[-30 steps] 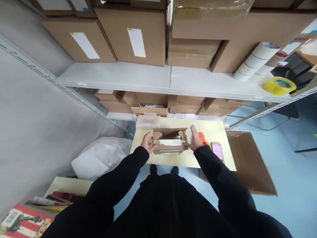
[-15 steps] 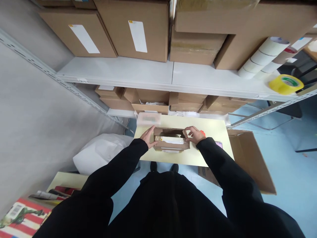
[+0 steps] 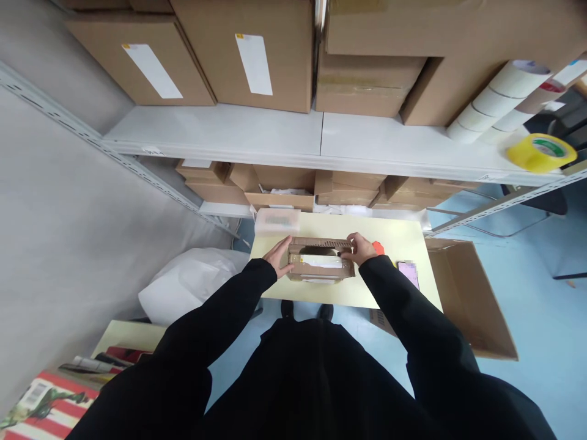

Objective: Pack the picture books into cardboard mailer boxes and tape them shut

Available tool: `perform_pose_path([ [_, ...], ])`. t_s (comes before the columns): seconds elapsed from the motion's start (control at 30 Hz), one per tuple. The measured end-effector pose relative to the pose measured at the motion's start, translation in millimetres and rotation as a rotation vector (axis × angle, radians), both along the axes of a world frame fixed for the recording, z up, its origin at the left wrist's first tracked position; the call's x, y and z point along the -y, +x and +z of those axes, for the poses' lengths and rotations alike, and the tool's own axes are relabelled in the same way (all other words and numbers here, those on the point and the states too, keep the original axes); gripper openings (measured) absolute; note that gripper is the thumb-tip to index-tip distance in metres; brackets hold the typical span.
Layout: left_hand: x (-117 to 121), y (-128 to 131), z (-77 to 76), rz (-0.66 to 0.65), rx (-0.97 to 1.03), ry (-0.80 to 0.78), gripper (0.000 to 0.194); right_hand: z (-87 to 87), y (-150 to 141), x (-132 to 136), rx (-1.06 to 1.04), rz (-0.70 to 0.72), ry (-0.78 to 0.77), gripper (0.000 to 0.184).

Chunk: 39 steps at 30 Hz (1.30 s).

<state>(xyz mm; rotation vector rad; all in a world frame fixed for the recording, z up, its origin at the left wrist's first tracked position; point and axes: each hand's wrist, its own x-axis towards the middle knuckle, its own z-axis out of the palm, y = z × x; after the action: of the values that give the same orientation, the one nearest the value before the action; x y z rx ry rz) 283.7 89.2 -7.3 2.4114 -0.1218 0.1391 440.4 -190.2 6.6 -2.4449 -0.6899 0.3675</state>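
A small cardboard box (image 3: pixel 321 273) with a white label strip along its near edge sits on the pale yellow table (image 3: pixel 387 226). Its top is partly open, with a dark gap between the far flap and the near edge; the contents cannot be made out. My left hand (image 3: pixel 279 255) is against the box's left end, thumb at the near corner and fingers along the side. At the right end, my right hand (image 3: pixel 360 249) grips the box's edge by the gap with bent fingers. Right of that hand lies a small orange-red item (image 3: pixel 378 247), and a phone (image 3: pixel 408 273) is nearer the table's right edge.
A clear plastic package (image 3: pixel 277 221) lies at the table's back left. Shelving (image 3: pixel 220 131) with cartons rises behind, holding white rolls (image 3: pixel 498 101) and yellow tape (image 3: pixel 541 153). A large open carton (image 3: pixel 472 293) stands right; a white bag (image 3: pixel 192 284) is left.
The gap in the box top looks narrower, with the far flap lying further over it. My right hand's fingers have shifted slightly at the right end. The whole view has moved a little.
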Motion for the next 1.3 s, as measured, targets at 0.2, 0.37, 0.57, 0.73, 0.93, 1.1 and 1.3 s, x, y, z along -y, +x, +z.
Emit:
perform_pose_path([
  [0.2,-3,1,-6.1,-0.025,0.021,0.007,0.078,-3.6,-9,-3,0.037,-0.056,-0.097,0.031],
  [0.37,-5,2,-8.2,-0.032,0.018,-0.001,0.074,-8.0,-15,-8,0.098,-0.107,-0.079,0.029],
  [0.57,-6,-2,-9.8,-0.037,0.016,0.066,0.063,1.2,-24,17,0.127,0.168,0.103,0.032],
  [0.73,-6,-5,-19.5,-0.054,0.034,0.138,0.055,-7.3,-36,33,0.145,0.217,0.079,0.057],
  [0.93,0,2,-20.6,-0.085,-0.025,0.285,0.052,-19.7,-31,33,0.125,0.207,0.063,0.063],
  [1.1,11,7,2.2,-0.048,-0.104,0.479,0.051,-19.7,-28,36,0.149,0.228,0.079,0.049],
  [1.3,35,-3,27.2,0.152,-0.121,0.605,0.046,-27.1,-33,29,0.182,0.212,0.082,0.047],
])
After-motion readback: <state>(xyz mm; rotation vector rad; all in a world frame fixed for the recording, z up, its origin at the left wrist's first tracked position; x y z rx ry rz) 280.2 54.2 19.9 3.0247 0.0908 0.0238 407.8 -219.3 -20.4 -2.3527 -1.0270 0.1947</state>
